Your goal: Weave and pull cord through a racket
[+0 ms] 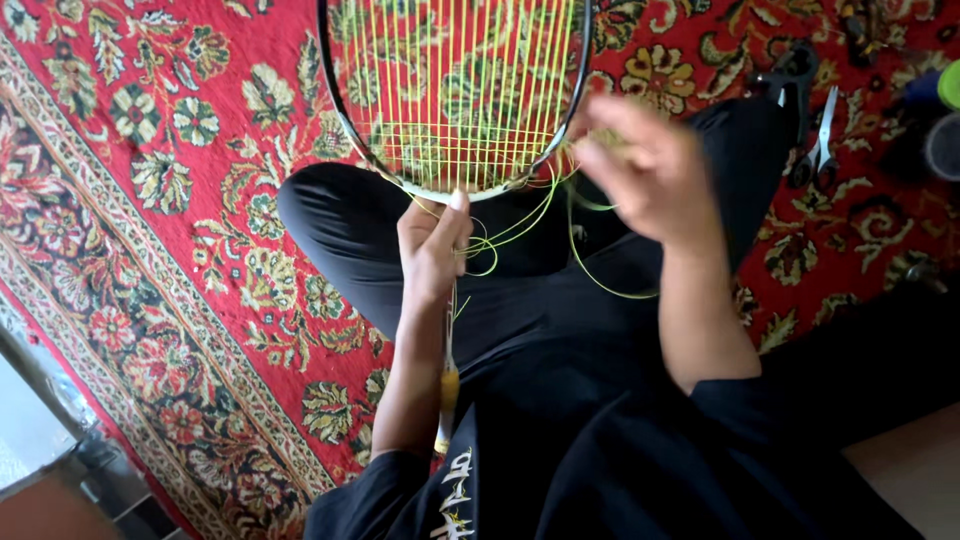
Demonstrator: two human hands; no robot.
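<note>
The left hand (432, 250) is closed around the racket (455, 95) at the bottom of its frame, thumb pressed up against the rim, holding the head upright over the person's lap. The shaft runs down from the fist along the forearm. The right hand (640, 170) is blurred beside the lower right rim, fingers bunched as if pinching the string (590, 275); whether it truly grips it I cannot tell. Loose yellow-green loops hang from the frame between the hands, across black trousers. A red floral carpet (180, 200) lies beneath. Pliers (822, 140) rest on it, well right of the hands.
</note>
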